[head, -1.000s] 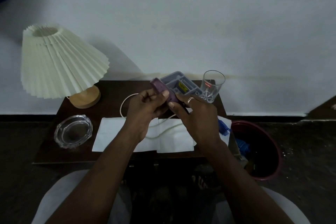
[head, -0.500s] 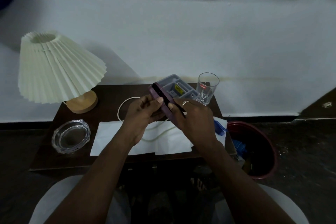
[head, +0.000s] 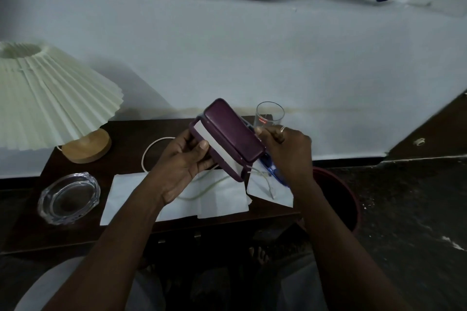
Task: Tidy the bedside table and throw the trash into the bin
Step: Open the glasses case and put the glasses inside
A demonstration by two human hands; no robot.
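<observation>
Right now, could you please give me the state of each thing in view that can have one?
purple case: open, held in both hands
left hand: gripping the case's lower half
right hand: holding the lid
drinking glass: upright, looks empty
ashtray: looks empty
lamp: off

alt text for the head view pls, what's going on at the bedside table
Two bare hands hold a hinged purple case open over a dark wooden bedside table: the left hand grips its lower half, the right hand is at its far end. White paper napkins, a clear glass ashtray and a pleated cream lamp sit below.
</observation>
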